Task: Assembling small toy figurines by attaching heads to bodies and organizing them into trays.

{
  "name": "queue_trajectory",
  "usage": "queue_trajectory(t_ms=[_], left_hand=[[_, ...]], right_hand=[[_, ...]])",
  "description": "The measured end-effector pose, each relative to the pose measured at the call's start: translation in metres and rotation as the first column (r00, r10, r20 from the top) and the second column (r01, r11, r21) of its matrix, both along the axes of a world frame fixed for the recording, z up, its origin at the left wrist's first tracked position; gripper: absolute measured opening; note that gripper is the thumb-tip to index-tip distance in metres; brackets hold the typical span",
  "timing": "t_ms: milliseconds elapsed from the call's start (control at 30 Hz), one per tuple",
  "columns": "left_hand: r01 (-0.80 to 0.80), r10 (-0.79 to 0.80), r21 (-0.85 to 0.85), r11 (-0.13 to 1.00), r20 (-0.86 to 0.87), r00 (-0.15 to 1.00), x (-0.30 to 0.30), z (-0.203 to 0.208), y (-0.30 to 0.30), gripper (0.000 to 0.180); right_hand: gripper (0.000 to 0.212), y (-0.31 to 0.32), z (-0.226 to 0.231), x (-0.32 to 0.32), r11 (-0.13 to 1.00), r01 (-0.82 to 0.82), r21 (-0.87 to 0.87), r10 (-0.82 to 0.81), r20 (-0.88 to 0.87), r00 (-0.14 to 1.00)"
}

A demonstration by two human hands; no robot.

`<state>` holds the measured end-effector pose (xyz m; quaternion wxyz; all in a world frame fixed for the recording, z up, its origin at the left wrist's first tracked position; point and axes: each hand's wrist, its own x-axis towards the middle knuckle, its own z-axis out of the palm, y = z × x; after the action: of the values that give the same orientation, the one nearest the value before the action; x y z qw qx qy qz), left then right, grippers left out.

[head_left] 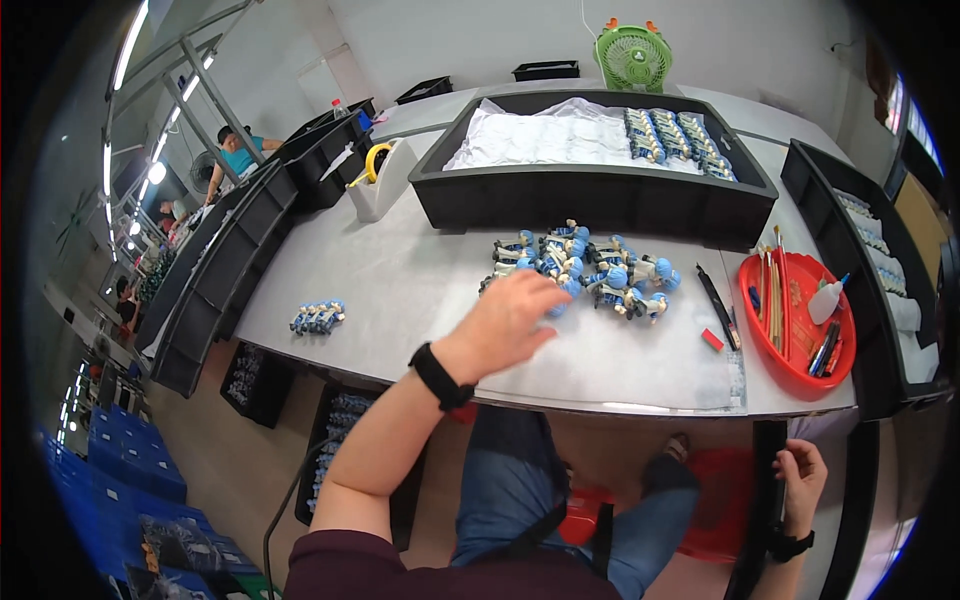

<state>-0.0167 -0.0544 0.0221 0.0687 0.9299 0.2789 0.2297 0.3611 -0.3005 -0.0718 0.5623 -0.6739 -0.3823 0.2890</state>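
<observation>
My left hand point(505, 318) reaches over the table at the near edge of a loose pile of small figurines point(560, 262) with light blue caps and blue-and-white bodies. Its thumb stands apart from the fingers, and nothing shows in its grasp; whether the fingertips touch a figurine I cannot tell. Low at the right, off the table's front edge, my right hand point(803, 485) has its fingers curled together. Anything it holds is hidden or too small to make out. A short row of the same figurines point(318, 317) lies on the left of the table.
Behind the pile stands a black tray point(590, 200), lined with white sheet and holding rows of figurines at its right end. A red basin point(797, 385) with brushes and pens, a black pen point(716, 305), a tape dispenser point(385, 185) and a green fan point(633, 60) sit around.
</observation>
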Motion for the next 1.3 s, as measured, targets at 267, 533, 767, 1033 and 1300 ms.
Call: queue_trajectory(t_ms=[267,533,767,1033,1300], left_hand=[[-0.133,0.161,0.183,0.974,-0.148,0.976,-0.028,-0.020,0.037,0.026],[-0.132,0.142,0.156,0.979,-0.056,0.988,-0.041,-0.039,0.026,0.031],[-0.112,0.111,-0.009,0.994,0.251,0.962,-0.022,-0.039,-0.008,0.040],[0.637,0.457,-0.706,0.309,0.698,0.552,0.027,-0.072,-0.035,0.043],[0.617,0.415,-0.698,0.364,0.714,0.563,0.031,-0.080,-0.033,0.060]], right_hand=[[0.012,0.075,0.017,-0.126,0.938,-0.323,0.126,0.327,-0.011,0.945],[0.011,0.149,0.029,-0.185,0.816,-0.513,0.267,0.444,0.279,0.851],[0.018,0.164,0.009,-0.183,0.844,-0.494,0.207,0.452,0.221,0.864],[0.051,0.163,0.018,-0.184,0.768,-0.606,0.207,0.593,0.127,0.795],[0.045,0.163,0.015,-0.183,0.798,-0.569,0.200,0.568,0.065,0.820]])
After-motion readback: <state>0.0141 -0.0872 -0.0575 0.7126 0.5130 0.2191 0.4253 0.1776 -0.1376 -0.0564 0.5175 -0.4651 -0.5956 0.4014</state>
